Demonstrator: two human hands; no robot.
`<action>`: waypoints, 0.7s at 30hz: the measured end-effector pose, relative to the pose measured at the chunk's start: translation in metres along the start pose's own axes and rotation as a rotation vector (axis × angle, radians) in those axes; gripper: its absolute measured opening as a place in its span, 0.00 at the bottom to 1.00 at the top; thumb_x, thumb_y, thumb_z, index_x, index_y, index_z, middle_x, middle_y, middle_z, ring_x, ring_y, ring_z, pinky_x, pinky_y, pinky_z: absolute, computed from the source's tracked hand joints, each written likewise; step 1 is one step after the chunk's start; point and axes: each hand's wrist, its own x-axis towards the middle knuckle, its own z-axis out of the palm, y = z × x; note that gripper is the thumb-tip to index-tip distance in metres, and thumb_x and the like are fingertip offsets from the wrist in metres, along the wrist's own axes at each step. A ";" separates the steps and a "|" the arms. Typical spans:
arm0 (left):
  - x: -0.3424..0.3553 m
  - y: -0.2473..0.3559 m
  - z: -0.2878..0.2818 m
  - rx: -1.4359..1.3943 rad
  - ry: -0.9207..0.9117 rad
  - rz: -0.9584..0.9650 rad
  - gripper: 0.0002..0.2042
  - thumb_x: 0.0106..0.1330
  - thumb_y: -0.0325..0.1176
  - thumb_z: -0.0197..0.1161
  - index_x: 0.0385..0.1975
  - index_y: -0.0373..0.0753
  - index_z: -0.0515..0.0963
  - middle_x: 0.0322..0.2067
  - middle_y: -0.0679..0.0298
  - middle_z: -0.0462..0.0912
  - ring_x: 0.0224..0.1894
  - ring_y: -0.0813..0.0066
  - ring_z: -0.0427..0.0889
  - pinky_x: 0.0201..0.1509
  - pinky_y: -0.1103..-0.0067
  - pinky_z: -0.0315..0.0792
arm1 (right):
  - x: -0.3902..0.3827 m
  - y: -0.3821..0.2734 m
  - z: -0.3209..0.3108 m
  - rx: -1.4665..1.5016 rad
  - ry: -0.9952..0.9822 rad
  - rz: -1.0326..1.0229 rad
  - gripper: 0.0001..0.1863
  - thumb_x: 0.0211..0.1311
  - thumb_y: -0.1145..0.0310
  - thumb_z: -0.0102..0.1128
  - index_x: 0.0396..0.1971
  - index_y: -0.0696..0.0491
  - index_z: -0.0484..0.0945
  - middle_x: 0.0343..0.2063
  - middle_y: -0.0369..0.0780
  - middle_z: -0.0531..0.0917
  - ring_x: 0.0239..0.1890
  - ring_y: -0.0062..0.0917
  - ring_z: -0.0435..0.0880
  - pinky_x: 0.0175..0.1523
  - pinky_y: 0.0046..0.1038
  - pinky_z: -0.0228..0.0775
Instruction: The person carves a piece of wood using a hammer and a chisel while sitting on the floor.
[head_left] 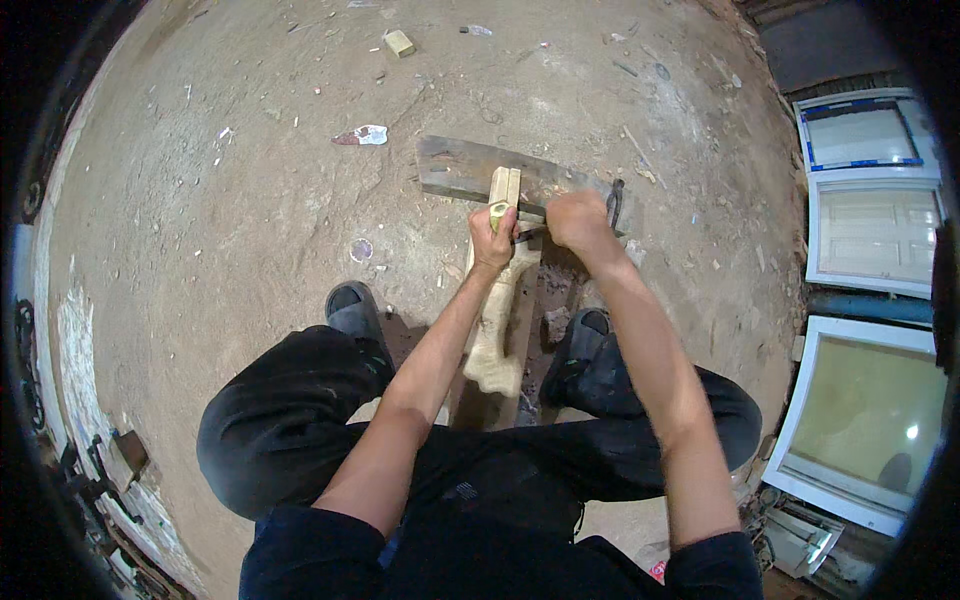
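Between my knees lies a pale carved wooden leg (492, 340), with a squared upper end (507, 184) reaching over a weathered board (455, 165). My left hand (490, 240) is closed around it near that end, the thumb by a small yellowish piece (498, 211). My right hand (580, 220) is a fist just to the right, above the board. Dark metal (616, 203) shows beyond that fist, and a thin dark edge lies between the hands. What the right fingers hold is hidden. A long plank (526, 330) runs underneath the carved leg.
My sandalled feet (355, 315) stand on either side on the dusty ground. Ahead lie a small wood block (400, 43) and a white-and-brown scrap (362, 135). White-framed panes (870, 410) stand along the right. Dark metal parts (100, 480) lie at the left edge.
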 end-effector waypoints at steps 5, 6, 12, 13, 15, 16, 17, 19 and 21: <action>0.008 0.027 0.003 0.089 -0.045 -0.035 0.23 0.66 0.46 0.56 0.13 0.35 0.71 0.09 0.66 0.70 0.15 0.80 0.71 0.20 0.78 0.64 | -0.029 0.053 0.016 -0.039 -0.165 0.076 0.09 0.49 0.66 0.58 0.27 0.53 0.85 0.28 0.44 0.85 0.36 0.35 0.85 0.39 0.37 0.75; 0.010 0.023 -0.001 -0.005 -0.042 -0.068 0.22 0.65 0.47 0.59 0.15 0.35 0.72 0.11 0.68 0.72 0.15 0.81 0.71 0.19 0.78 0.64 | -0.034 0.060 0.015 -0.001 -0.232 0.130 0.10 0.50 0.64 0.60 0.28 0.54 0.84 0.28 0.45 0.85 0.37 0.36 0.85 0.40 0.37 0.75; 0.011 0.025 0.030 0.103 -0.099 -0.389 0.13 0.62 0.39 0.67 0.24 0.35 0.77 0.15 0.70 0.73 0.19 0.84 0.69 0.22 0.80 0.65 | -0.097 0.129 0.003 0.357 -0.296 0.321 0.18 0.47 0.55 0.69 0.22 0.57 0.82 0.17 0.42 0.80 0.24 0.33 0.81 0.31 0.35 0.69; 0.010 0.023 0.031 0.131 -0.113 -0.348 0.12 0.62 0.38 0.67 0.25 0.35 0.78 0.15 0.70 0.73 0.20 0.84 0.69 0.23 0.80 0.65 | -0.102 0.138 0.002 0.478 -0.327 0.316 0.18 0.47 0.55 0.69 0.22 0.57 0.81 0.16 0.40 0.79 0.23 0.29 0.79 0.31 0.34 0.68; 0.011 0.016 0.029 0.201 -0.187 -0.288 0.12 0.61 0.39 0.67 0.25 0.36 0.77 0.17 0.71 0.74 0.22 0.85 0.68 0.25 0.80 0.64 | -0.111 0.150 0.000 0.723 -0.387 0.313 0.18 0.47 0.55 0.68 0.23 0.57 0.80 0.16 0.36 0.76 0.23 0.22 0.76 0.30 0.30 0.65; 0.009 0.019 0.031 0.208 -0.215 -0.275 0.13 0.61 0.39 0.68 0.22 0.37 0.76 0.17 0.72 0.72 0.22 0.86 0.66 0.25 0.80 0.63 | -0.116 0.147 -0.005 0.805 -0.402 0.380 0.16 0.49 0.58 0.67 0.22 0.56 0.79 0.14 0.31 0.71 0.21 0.17 0.68 0.27 0.27 0.58; 0.008 0.022 0.033 0.214 -0.245 -0.262 0.14 0.61 0.39 0.68 0.20 0.39 0.75 0.17 0.74 0.70 0.22 0.86 0.65 0.25 0.81 0.62 | -0.120 0.147 0.001 0.855 -0.394 0.390 0.15 0.50 0.58 0.66 0.22 0.56 0.79 0.14 0.31 0.71 0.21 0.17 0.68 0.27 0.27 0.58; 0.010 0.027 0.037 0.132 -0.325 -0.324 0.13 0.61 0.38 0.67 0.20 0.38 0.74 0.17 0.74 0.69 0.22 0.87 0.64 0.25 0.81 0.61 | -0.129 0.146 0.008 0.956 -0.366 0.417 0.13 0.51 0.60 0.65 0.22 0.56 0.80 0.14 0.30 0.71 0.21 0.16 0.68 0.27 0.26 0.58; 0.009 0.028 0.039 0.108 -0.381 -0.403 0.13 0.61 0.37 0.67 0.20 0.39 0.73 0.17 0.75 0.69 0.21 0.87 0.63 0.25 0.82 0.60 | -0.132 0.147 0.005 1.004 -0.329 0.351 0.13 0.53 0.60 0.65 0.23 0.55 0.80 0.15 0.29 0.71 0.21 0.16 0.68 0.27 0.25 0.58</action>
